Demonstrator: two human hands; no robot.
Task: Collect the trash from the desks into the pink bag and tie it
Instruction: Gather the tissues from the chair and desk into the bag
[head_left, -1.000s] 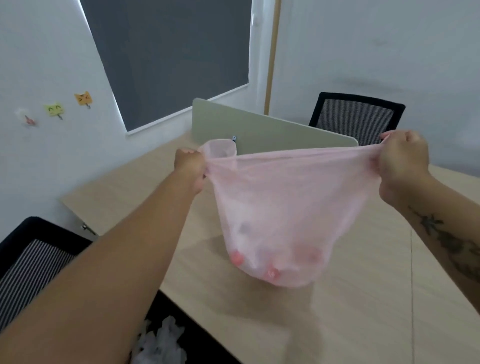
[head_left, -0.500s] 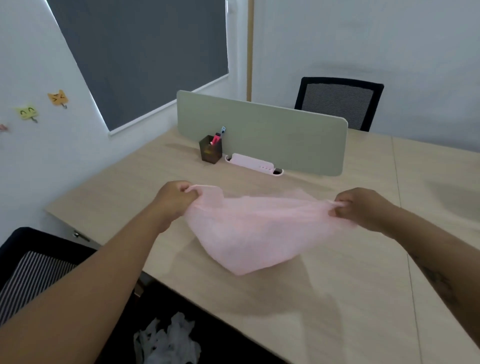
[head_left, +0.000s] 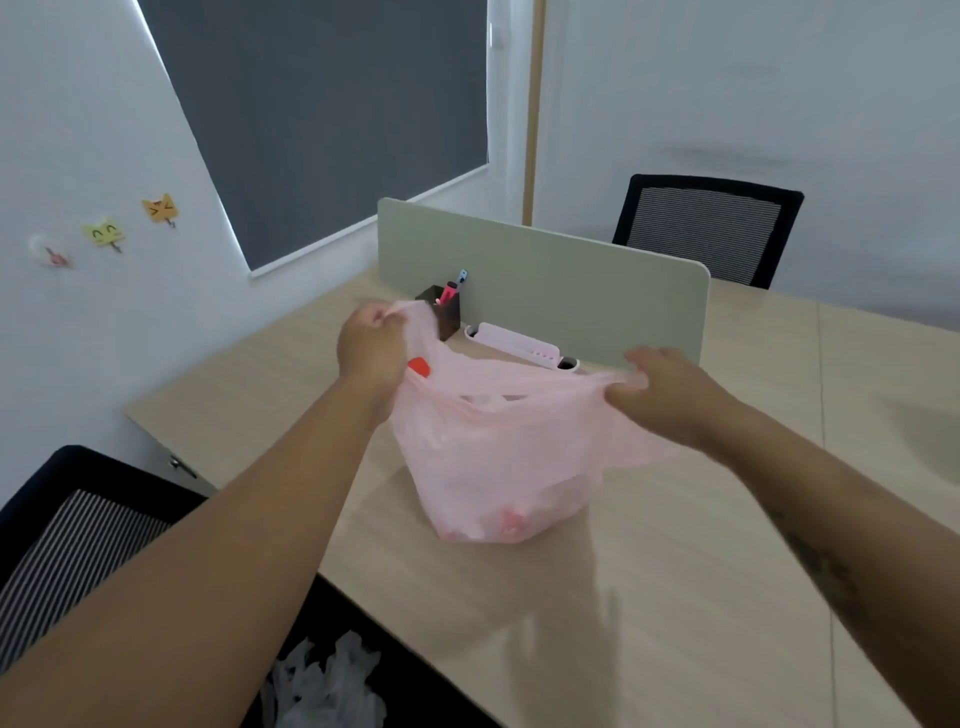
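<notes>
The thin pink bag (head_left: 498, 467) stands on the wooden desk (head_left: 675, 597) in front of me, its bottom bulging with pale and reddish trash seen through the plastic. My left hand (head_left: 371, 345) grips the bag's left rim and holds it raised. My right hand (head_left: 660, 392) grips the right rim lower down, so the mouth is stretched between the two hands. A small red piece shows at the rim next to my left wrist.
A grey-green divider panel (head_left: 545, 291) crosses the desk behind the bag, with a dark pen holder (head_left: 441, 312) and a pink power strip (head_left: 519, 345) at its foot. A black mesh chair (head_left: 711, 228) stands beyond. Another chair (head_left: 67, 540) and crumpled white plastic (head_left: 327, 686) lie near left.
The bag was held high and stretched wide, then dropped flat onto the desk. Now my left hand has risen again and the bag stands upright with its mouth pulled open.
</notes>
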